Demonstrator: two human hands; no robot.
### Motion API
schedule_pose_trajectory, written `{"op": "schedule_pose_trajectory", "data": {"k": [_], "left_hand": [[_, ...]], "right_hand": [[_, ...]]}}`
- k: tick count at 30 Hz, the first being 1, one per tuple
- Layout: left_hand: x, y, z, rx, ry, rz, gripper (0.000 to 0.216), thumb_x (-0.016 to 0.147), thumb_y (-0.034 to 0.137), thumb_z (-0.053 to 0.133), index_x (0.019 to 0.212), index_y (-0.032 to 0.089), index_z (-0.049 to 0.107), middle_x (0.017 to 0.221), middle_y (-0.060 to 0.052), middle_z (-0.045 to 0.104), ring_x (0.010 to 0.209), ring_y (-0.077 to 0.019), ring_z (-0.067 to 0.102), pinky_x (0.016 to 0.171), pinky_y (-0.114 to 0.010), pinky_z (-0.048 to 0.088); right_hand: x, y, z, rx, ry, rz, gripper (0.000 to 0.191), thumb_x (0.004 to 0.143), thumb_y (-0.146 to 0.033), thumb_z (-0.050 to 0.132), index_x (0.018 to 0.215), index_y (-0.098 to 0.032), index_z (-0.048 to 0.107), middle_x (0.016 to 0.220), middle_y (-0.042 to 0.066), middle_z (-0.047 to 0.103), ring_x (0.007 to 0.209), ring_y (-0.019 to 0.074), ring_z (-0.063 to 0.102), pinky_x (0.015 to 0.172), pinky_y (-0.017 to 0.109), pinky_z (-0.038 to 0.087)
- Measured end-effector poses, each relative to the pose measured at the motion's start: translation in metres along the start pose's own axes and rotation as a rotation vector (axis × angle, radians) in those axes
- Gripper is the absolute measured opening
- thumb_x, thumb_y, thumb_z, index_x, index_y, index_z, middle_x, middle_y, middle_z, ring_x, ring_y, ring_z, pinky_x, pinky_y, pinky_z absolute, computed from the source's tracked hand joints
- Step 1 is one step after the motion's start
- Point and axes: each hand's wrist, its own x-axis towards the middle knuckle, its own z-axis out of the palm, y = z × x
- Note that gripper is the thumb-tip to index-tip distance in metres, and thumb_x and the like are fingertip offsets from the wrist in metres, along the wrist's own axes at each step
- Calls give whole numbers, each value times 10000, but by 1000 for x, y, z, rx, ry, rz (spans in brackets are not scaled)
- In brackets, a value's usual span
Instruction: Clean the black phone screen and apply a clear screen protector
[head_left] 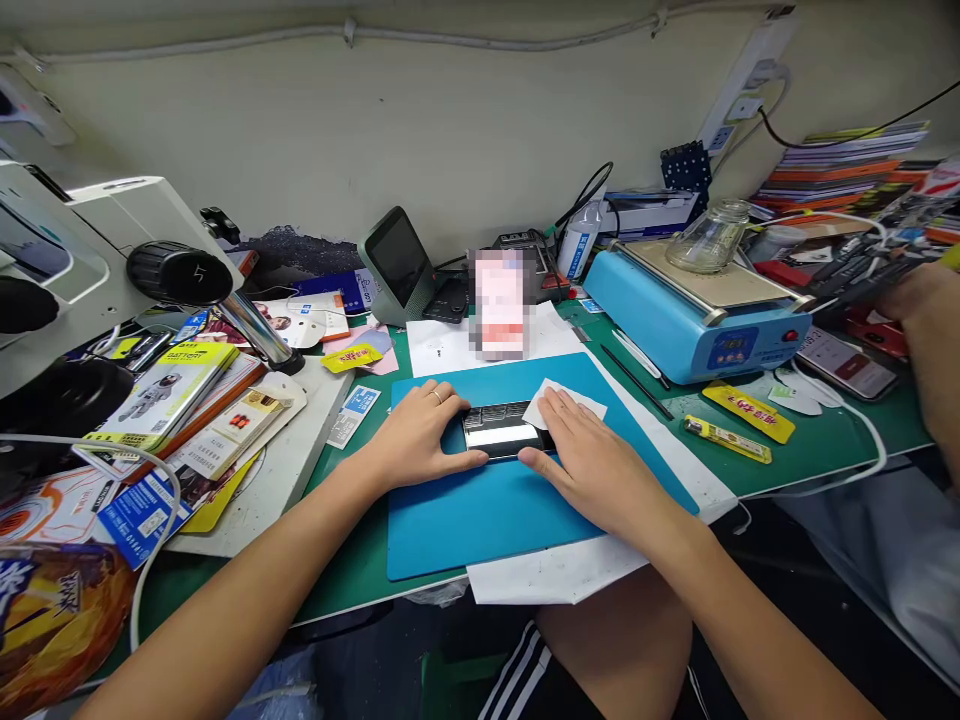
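Observation:
A dark, glossy phone [501, 437] lies sideways on a blue mat [457, 520], with a bright reflection across its face. My left hand [420, 428] grips its left end, fingers at the far edge and thumb at the near edge. Over the phone's right end is a folded white wipe [541, 397]. My right hand [585, 450] presses the wipe down with its fingers, while its thumb rests by the phone's near edge. The right end of the phone is partly hidden under that hand and the wipe.
A blue heating plate [675, 310] carrying a glass jar [709, 238] stands at the right. A microscope [97, 260] and piled packages [172, 400] fill the left. Behind the mat are a small screen [397, 258] and a blurred-out upright phone [501, 305]. Another person's arm [934, 340] reaches in at right.

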Motion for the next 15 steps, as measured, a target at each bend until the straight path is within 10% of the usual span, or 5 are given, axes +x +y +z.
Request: {"op": "schedule_pose_trajectory", "data": {"k": [15], "left_hand": [[0,1,0,-26,0,-17,558,851,663,639,1159,198,625,1131,-103,641,1030,-309,576,889,-472,484]], "right_hand": [[-2,5,-3,-19,43,-15,865,965,-717,282,1578,-110,356,1611,194,371,1489,367,342,1147,582,398]]}}
